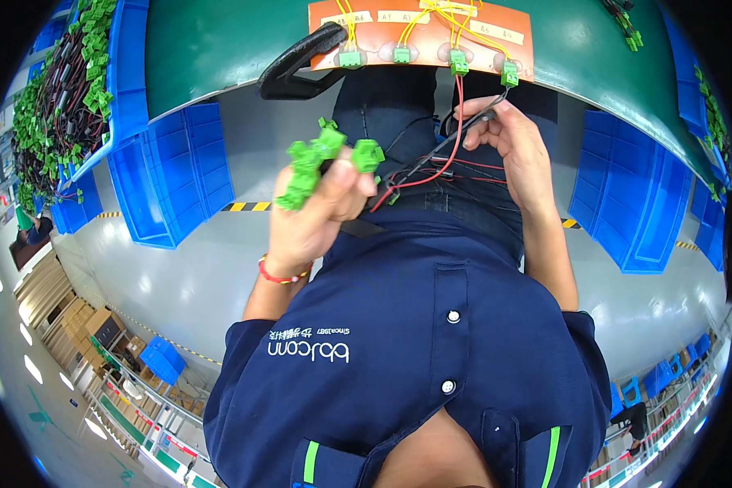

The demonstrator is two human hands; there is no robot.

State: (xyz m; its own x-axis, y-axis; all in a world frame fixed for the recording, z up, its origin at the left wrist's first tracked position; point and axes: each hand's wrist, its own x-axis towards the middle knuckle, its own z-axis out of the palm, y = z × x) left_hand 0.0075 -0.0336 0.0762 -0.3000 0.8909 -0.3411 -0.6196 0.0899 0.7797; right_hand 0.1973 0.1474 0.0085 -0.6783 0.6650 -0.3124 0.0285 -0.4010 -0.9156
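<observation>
My left hand (325,195) is closed around a bunch of green terminal connectors (303,167), which stick out above and beside the fingers. Over my lap, my right hand (522,142) pinches a black wire (498,99) just below a green connector (509,75) at the front edge of an orange-brown board (484,20). A red wire (462,122) hangs from the connector (458,62) to its left and curves down toward my left hand. Two more green connectors (401,54) sit farther left on the board. Yellow wires (411,28) run across it.
A black handle-shaped piece (297,61) stands by the board's left side on the green table (220,41). Blue bins (171,175) flank my legs, another blue bin (626,191) on the right. Wired green connectors (61,81) fill a blue tray at far left.
</observation>
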